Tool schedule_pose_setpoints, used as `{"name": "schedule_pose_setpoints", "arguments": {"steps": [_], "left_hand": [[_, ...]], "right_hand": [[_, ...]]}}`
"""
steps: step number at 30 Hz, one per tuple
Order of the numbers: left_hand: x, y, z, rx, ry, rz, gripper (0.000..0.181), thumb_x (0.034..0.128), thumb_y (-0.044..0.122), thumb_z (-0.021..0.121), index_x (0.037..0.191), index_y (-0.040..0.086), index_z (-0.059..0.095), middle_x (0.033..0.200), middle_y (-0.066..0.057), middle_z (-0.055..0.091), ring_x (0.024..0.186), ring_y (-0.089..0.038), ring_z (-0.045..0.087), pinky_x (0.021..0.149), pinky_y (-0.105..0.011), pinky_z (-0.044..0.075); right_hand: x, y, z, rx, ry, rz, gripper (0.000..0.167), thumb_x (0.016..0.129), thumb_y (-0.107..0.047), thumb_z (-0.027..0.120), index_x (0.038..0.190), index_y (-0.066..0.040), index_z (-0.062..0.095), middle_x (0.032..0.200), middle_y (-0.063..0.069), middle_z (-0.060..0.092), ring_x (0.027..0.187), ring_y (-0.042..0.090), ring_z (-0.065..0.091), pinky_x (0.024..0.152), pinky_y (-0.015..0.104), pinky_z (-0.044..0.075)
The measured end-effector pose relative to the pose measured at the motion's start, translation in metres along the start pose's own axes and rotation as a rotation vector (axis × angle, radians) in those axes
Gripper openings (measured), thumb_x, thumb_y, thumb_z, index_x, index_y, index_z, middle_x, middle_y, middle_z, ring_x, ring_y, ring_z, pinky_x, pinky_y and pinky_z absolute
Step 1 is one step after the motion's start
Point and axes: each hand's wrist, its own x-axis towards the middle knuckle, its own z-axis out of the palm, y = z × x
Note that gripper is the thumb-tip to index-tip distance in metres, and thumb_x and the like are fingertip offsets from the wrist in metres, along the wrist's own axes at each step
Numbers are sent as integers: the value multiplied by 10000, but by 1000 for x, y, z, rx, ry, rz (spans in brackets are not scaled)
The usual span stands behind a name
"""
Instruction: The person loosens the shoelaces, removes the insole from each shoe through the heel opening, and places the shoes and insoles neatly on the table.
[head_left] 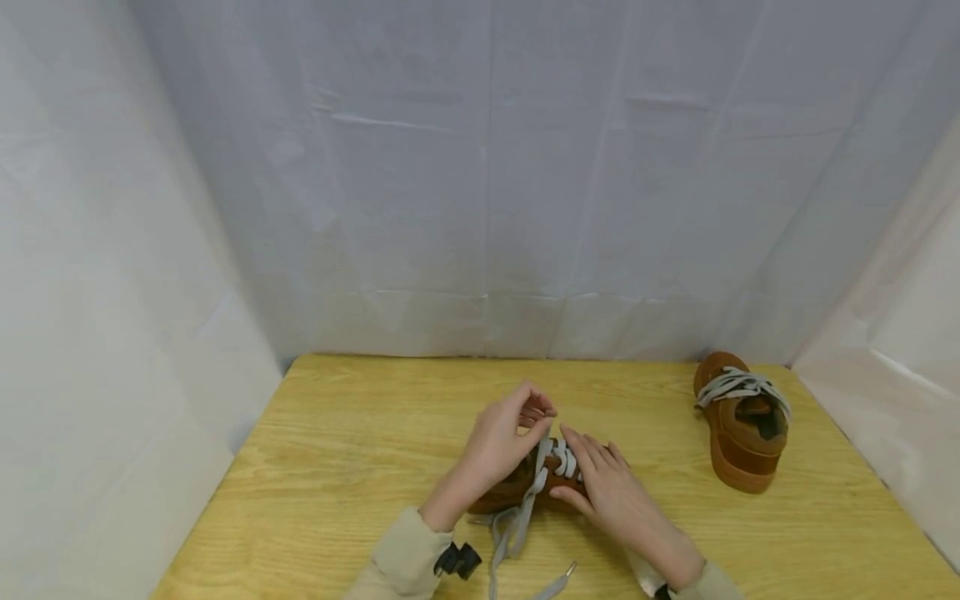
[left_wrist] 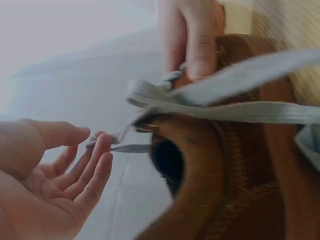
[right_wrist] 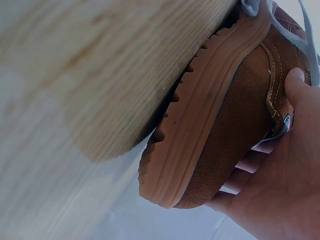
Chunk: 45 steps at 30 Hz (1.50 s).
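A brown shoe with a pale rubber-brown sole sits on the table between the hands, its toe pointing right in the head view. Grey laces run across its front, and a loose lace trails down onto the wood. Above the shoe opening, my left hand holds a lace at its fingertips; the left wrist view shows the lace reaching the fingers. Across the front of the shoe lies my right hand, gripping it with the thumb on one side and the fingers over the other. The right fingers partly hide the lacing.
A second brown shoe with grey laces stands at the back right of the wooden table. White sheeting hangs behind the table and along both sides. A lace end lies near the front edge.
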Motion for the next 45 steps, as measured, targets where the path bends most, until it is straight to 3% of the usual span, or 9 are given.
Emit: {"name": "schedule_pose_setpoints", "arguments": {"steps": [7, 11, 15, 24, 28, 34, 38, 41, 45], "left_hand": [[-1, -10, 4, 212, -89, 39, 156, 1005, 101, 644, 1146, 126, 707, 1142, -26, 711, 979, -162, 692, 790, -251, 571], [-4, -11, 2, 252, -21, -1, 175, 994, 179, 675, 1164, 134, 683, 1132, -30, 681, 851, -125, 673, 674, -210, 536], [-10, -9, -1, 300, 26, -39, 149, 975, 297, 700, 1026, 160, 672, 976, 10, 644, 686, -56, 574, 570, -189, 459], [-20, -9, 0, 382, -146, -5, 197, 901, 406, 753, 843, 233, 679, 787, 111, 584, 616, 19, 469, 548, -175, 413], [-16, -8, 0, 371, -108, 6, 143, 900, 343, 769, 849, 231, 697, 762, 126, 622, 589, 26, 491, 530, -168, 411], [-1, 0, -6, 368, 44, -3, 119, 951, 320, 728, 917, 212, 692, 794, 96, 709, 599, -5, 608, 494, -155, 428], [6, 4, -9, 284, 135, -21, 128, 986, 302, 687, 983, 174, 681, 805, 70, 731, 660, -70, 681, 520, -179, 477], [7, 3, -8, 248, 132, -14, 111, 1000, 274, 669, 1005, 163, 666, 857, 46, 751, 736, -102, 715, 570, -194, 517], [3, -2, -3, 292, 40, -14, 100, 1007, 254, 661, 1043, 161, 667, 985, 0, 764, 794, -112, 724, 610, -197, 535]], "right_hand": [[0, 0, 0, -3, -1, -4, 814, 972, -482, 635, 1593, -78, 297, 1472, 174, 527, 1328, 376, 522, 1028, 656, 417], [0, 1, 0, -2, 3, -1, 812, 974, -481, 634, 1590, -69, 301, 1477, 176, 523, 1324, 382, 525, 1033, 654, 415], [0, 1, 0, 1, 5, 0, 808, 975, -480, 633, 1590, -76, 301, 1491, 170, 511, 1323, 384, 525, 1030, 657, 415], [0, 3, 0, 17, 1, 13, 812, 975, -489, 628, 1603, -108, 281, 1492, 169, 509, 1321, 387, 525, 1032, 664, 408], [0, 3, 1, 5, 5, 6, 815, 976, -490, 627, 1606, -113, 274, 1482, 171, 519, 1320, 377, 530, 1031, 655, 415], [-1, 2, 2, -10, 8, -3, 818, 972, -494, 631, 1595, -83, 296, 1484, 164, 520, 1322, 369, 531, 1031, 646, 423], [-1, 1, 2, -7, 6, -1, 816, 971, -494, 631, 1591, -76, 305, 1490, 159, 516, 1326, 368, 529, 1033, 646, 421], [-2, 1, 2, -1, 3, 3, 813, 973, -495, 627, 1592, -79, 303, 1490, 156, 516, 1329, 367, 525, 1038, 646, 416], [-1, 1, 3, -1, 7, 3, 814, 974, -492, 628, 1596, -85, 295, 1486, 158, 519, 1330, 368, 522, 1042, 647, 411]]}}
